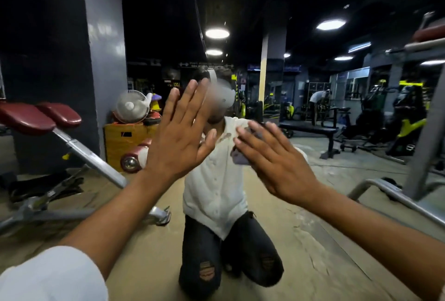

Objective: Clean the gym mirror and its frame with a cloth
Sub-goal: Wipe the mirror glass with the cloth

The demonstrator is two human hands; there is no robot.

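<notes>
A red-padded bench (41, 117) and a fan (131, 106) show in the gym mirror (277, 216) around the kneeling person's reflection. The left hand (178, 137) lies flat, fingers straight. The right hand (277, 163), fingers extended, presses the cloth (240, 156) to the glass.

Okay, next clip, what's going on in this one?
A person kneels facing the gym mirror and shows in its reflection. The right hand presses a greyish cloth flat against the glass. The left hand, open and holding nothing, appears laid flat on the glass beside it.
</notes>
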